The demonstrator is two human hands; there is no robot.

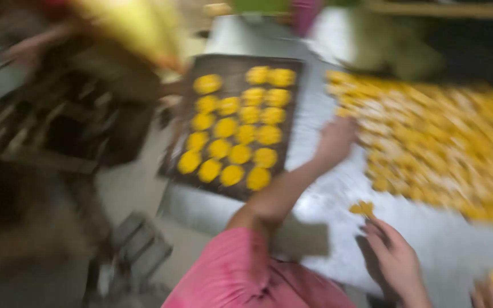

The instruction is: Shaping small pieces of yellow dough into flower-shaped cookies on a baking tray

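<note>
- The tabletop (429,239) carries a dark tray (232,63) of yellow rounds at 11 o'clock.
- Left hand (336,140) lies spread; blur hides any grip.
- Right hand (395,259) fingertips pinch a small yellow piece (363,208): probably soft, fragile; hold its edges.

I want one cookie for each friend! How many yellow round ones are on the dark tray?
About 21 yellow rounds, all on the dark tray: four slanting columns of five, four, six and six, left to right. The picture is blurry, so some may be hidden.
</note>
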